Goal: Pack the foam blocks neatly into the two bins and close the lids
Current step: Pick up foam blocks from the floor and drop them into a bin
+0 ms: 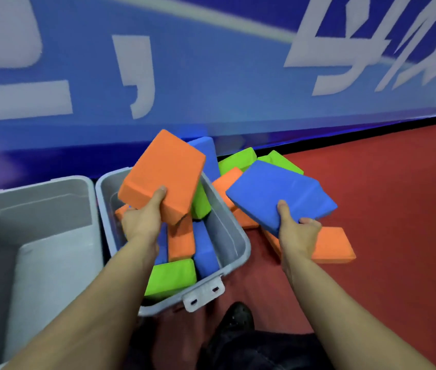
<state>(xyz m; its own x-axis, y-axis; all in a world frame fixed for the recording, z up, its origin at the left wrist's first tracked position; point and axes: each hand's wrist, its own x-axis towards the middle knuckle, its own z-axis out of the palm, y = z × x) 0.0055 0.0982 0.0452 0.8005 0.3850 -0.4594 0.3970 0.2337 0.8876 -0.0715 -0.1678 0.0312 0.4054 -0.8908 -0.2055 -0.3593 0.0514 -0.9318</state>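
The scene is lit brightly and evenly, seemingly from overhead; no glare is seen. Heavy motion blur is spread across the blue wall banner with white lettering [211,62] from 10 to 2 o'clock, the letters being smeared into streaks. Straight lines are bowed by wide-angle distortion toward the edges. Soft shadow is cast inside the grey plastic bin [234,236] near centre, and the forearms at 6 o'clock are slightly softened.

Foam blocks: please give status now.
Left hand holds orange block over right bin. Right hand holds blue block. Bin part full, blocks jumbled.
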